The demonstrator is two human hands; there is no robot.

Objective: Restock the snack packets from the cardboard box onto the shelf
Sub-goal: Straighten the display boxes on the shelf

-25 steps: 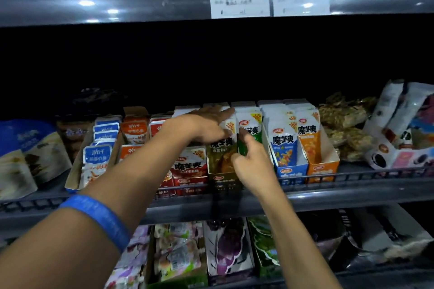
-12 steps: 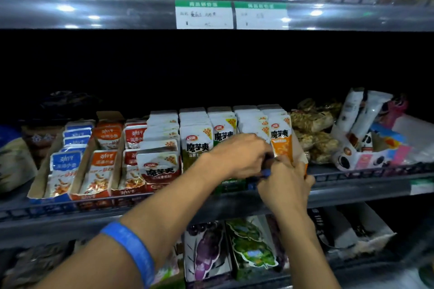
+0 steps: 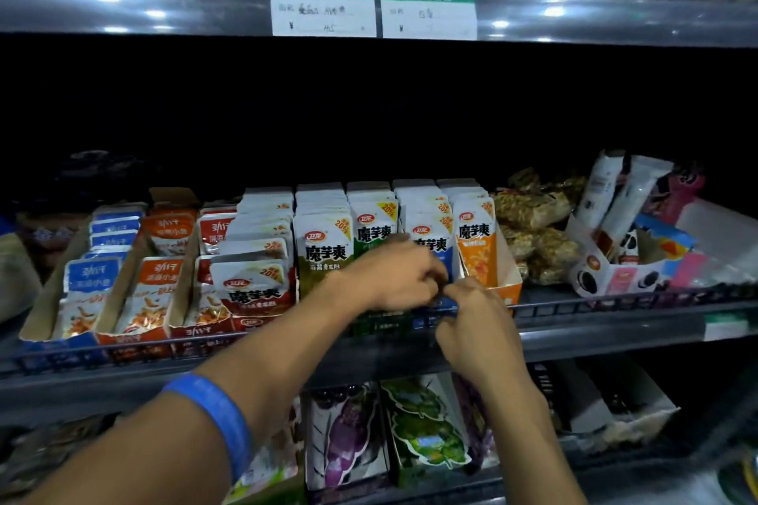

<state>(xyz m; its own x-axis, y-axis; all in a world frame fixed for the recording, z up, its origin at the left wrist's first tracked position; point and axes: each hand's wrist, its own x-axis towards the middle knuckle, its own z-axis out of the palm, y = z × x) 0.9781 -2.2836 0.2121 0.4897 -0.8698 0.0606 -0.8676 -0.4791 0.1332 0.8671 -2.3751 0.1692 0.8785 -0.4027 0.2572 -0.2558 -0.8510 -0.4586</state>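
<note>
Both hands had slid over to the right since a second ago, away from the green-fronted row, and met low at the front of the blue row of snack packets (image 3: 430, 242). The left hand (image 3: 393, 279) had its fingers curled down onto the front of that row. The right hand (image 3: 476, 324) came up from below with its fingertips bunched, touching the left. They seemed to pinch the front edge of the blue tray, but what lay between the fingers was hidden — so whether each hand truly held something could not be told.

The packets stood upright in their display trays on the shelf (image 3: 615, 330), just behind the low wire rail. Left of the blue row stood a green row (image 3: 375, 230), then an olive one (image 3: 324, 254), then a red one (image 3: 252, 287) that leaned back. Right of the blue row stood an orange row (image 3: 476, 242). Further left of the red row sat trays of small fish snacks (image 3: 88, 291). Right of the orange row lay brown bagged snacks (image 3: 533, 234) and a cookie box (image 3: 619, 271).

Such packets were likely light, thin and soft, with shiny skins that could slip. A good hold would be a pinch on the flat top edge — or a grip on both sides of a small stack. No cardboard box showed anywhere.
</note>
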